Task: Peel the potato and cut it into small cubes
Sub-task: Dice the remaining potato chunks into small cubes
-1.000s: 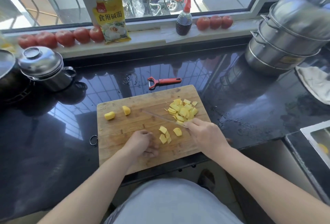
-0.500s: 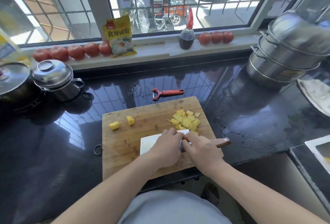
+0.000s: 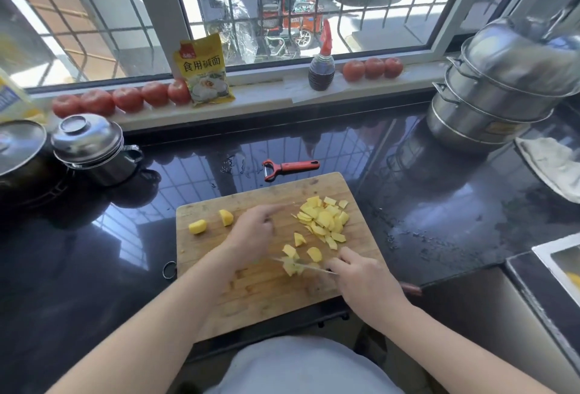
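A wooden cutting board [image 3: 251, 293] lies on the black counter. A pile of yellow potato pieces [image 3: 323, 219] sits at its far right, with a few loose pieces [image 3: 299, 239] nearer me. Two bigger potato chunks [image 3: 197, 226] lie at the far left. My right hand [image 3: 361, 280] grips the knife [image 3: 301, 265], whose blade lies edge-up across some pieces near the board's front. My left hand [image 3: 254, 230] hovers over the board's middle, forefinger stretched toward the pile, holding nothing.
A red peeler [image 3: 290, 167] lies just behind the board. A small steel pot [image 3: 91, 148] stands at the left, stacked steel steamers [image 3: 496, 95] at the right with a cloth [image 3: 552, 164]. Tomatoes [image 3: 125, 99], a yellow bag and a sauce bottle line the sill.
Half a second ago both hands were together on the flat blade over the pieces. Now my left hand has lifted away toward the board's middle, and the knife is turned on edge.
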Action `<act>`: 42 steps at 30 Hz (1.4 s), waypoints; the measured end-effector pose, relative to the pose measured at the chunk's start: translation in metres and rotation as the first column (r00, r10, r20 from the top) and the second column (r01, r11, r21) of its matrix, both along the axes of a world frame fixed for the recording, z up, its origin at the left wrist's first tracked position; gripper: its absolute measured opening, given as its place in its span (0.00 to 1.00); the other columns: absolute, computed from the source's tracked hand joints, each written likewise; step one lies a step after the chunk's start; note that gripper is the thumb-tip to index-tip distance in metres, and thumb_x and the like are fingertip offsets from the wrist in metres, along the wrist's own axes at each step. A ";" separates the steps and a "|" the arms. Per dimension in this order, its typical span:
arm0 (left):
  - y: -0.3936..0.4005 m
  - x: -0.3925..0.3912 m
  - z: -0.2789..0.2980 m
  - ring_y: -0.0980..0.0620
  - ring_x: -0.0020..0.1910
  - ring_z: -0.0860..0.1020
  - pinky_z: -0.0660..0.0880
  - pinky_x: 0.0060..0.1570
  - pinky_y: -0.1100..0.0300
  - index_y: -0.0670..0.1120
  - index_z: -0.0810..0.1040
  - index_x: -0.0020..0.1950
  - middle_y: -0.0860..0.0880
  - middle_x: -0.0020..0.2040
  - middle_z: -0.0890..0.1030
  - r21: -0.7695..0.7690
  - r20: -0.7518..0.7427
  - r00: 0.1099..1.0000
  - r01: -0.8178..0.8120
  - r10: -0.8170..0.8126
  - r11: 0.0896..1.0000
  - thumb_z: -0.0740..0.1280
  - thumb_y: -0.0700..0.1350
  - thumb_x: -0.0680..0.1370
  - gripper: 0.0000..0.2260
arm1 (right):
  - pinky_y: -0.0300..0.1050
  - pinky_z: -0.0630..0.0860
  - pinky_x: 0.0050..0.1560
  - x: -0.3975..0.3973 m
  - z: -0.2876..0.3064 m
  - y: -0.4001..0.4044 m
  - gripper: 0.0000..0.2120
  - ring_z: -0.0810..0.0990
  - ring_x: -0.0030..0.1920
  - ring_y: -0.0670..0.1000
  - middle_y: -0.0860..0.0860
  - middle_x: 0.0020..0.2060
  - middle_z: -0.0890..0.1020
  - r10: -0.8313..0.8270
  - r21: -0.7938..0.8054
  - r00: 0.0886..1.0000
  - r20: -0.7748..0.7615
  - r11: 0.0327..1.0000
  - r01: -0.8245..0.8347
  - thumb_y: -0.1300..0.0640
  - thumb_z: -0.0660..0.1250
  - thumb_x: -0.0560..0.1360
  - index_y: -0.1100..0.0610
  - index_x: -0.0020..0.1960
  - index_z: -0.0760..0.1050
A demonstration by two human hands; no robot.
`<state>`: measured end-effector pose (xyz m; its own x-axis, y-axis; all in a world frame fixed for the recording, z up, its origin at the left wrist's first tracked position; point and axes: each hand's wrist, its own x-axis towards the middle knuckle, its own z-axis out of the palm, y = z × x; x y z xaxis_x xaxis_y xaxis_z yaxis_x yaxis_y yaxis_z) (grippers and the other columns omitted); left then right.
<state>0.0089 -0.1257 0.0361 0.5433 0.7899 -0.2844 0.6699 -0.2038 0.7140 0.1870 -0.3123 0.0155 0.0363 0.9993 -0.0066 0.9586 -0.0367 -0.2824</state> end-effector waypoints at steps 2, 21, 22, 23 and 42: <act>0.011 -0.035 -0.001 0.50 0.70 0.74 0.68 0.69 0.57 0.48 0.78 0.71 0.50 0.69 0.79 0.031 0.007 0.983 -0.182 0.182 0.983 0.57 0.35 0.83 0.20 | 0.48 0.77 0.37 -0.001 0.005 -0.005 0.04 0.76 0.37 0.51 0.44 0.41 0.75 -0.053 -0.068 0.990 -0.133 0.997 0.044 0.55 0.66 0.81 0.49 0.52 0.80; 0.075 -0.056 -0.044 0.46 0.66 0.76 0.74 0.62 0.51 0.55 0.75 0.72 0.51 0.71 0.75 0.320 -0.579 0.786 0.465 -0.218 0.825 0.63 0.37 0.80 0.23 | 0.47 0.73 0.41 0.015 0.008 0.021 0.06 0.76 0.41 0.48 0.45 0.40 0.76 -0.502 -0.215 0.806 -0.315 0.864 0.454 0.55 0.67 0.80 0.52 0.43 0.77; 0.076 -0.054 -0.045 0.46 0.62 0.77 0.76 0.59 0.51 0.53 0.76 0.70 0.50 0.67 0.76 0.307 -0.608 0.757 0.501 -0.238 0.809 0.64 0.38 0.80 0.20 | 0.47 0.73 0.40 0.013 0.008 0.021 0.08 0.75 0.40 0.48 0.46 0.38 0.76 -0.530 -0.221 0.770 -0.356 0.848 0.481 0.55 0.67 0.79 0.52 0.40 0.75; 0.076 -0.053 -0.045 0.45 0.58 0.78 0.77 0.56 0.51 0.51 0.77 0.67 0.49 0.62 0.77 0.304 -0.633 0.738 0.514 -0.233 0.802 0.63 0.39 0.81 0.16 | 0.49 0.73 0.40 0.009 0.009 0.021 0.10 0.75 0.40 0.50 0.47 0.37 0.76 -0.556 -0.222 0.735 -0.388 0.831 0.510 0.56 0.66 0.79 0.52 0.38 0.74; -0.040 -0.059 -0.064 0.54 0.47 0.76 0.75 0.44 0.61 0.51 0.75 0.48 0.55 0.52 0.75 0.174 0.020 0.970 -0.241 0.241 0.955 0.68 0.38 0.81 0.08 | 0.45 0.74 0.38 -0.027 0.016 0.020 0.09 0.79 0.40 0.51 0.49 0.36 0.80 -0.584 -0.282 0.669 -0.461 0.811 0.513 0.55 0.66 0.80 0.51 0.40 0.75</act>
